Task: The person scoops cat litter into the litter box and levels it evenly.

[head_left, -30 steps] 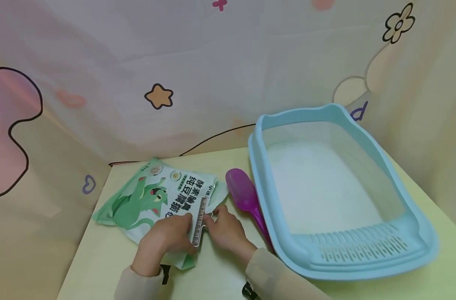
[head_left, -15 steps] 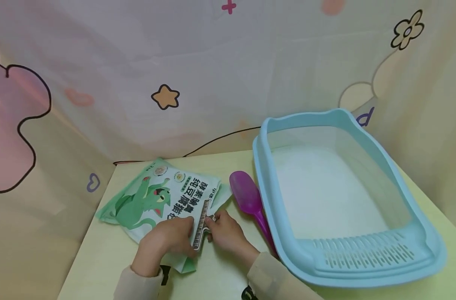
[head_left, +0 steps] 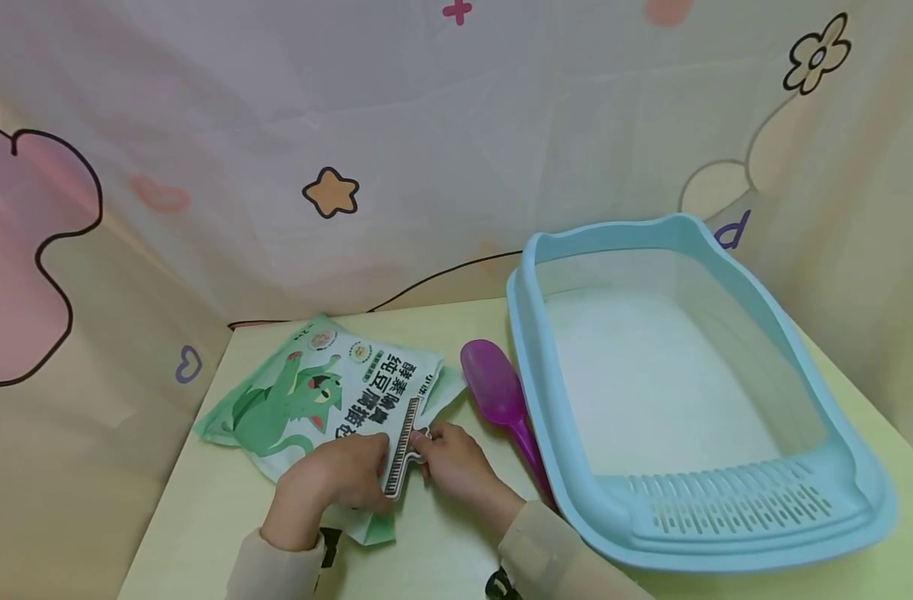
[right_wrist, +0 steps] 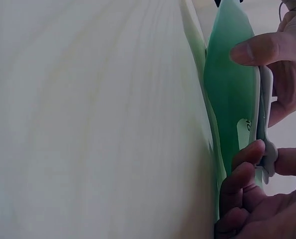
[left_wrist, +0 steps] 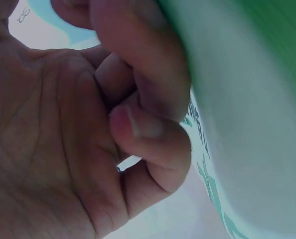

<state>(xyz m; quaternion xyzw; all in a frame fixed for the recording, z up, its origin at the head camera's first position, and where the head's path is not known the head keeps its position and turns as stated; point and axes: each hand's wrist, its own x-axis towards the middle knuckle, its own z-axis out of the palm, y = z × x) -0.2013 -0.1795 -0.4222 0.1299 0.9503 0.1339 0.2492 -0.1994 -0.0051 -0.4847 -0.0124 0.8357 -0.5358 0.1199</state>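
A green and white cat litter bag (head_left: 291,400) with a green cat printed on it lies on the table's left side. Across its right end sits a flat bag clip (head_left: 402,450) with a comb-like pattern. My left hand (head_left: 336,471) grips the bag beside the clip's near end; in the right wrist view its thumb (right_wrist: 252,50) lies against the bag's green underside. The right hand (head_left: 460,462) pinches the clip's handle between thumb and fingers, also seen in the right wrist view, where the clip (right_wrist: 263,114) stands edge-on. Curled left fingers (left_wrist: 153,134) show beside the bag in the left wrist view.
A purple scoop (head_left: 490,387) lies between the bag and a large light-blue litter box (head_left: 542,358) at the right. The litter box has a slotted front ledge (head_left: 734,500). A patterned cloth (head_left: 426,125) hangs behind the pale table (head_left: 175,533).
The head view has shifted slightly, so everything sits a little further right in it. Both hands stay at the clip and bag, with hardly any other movement.
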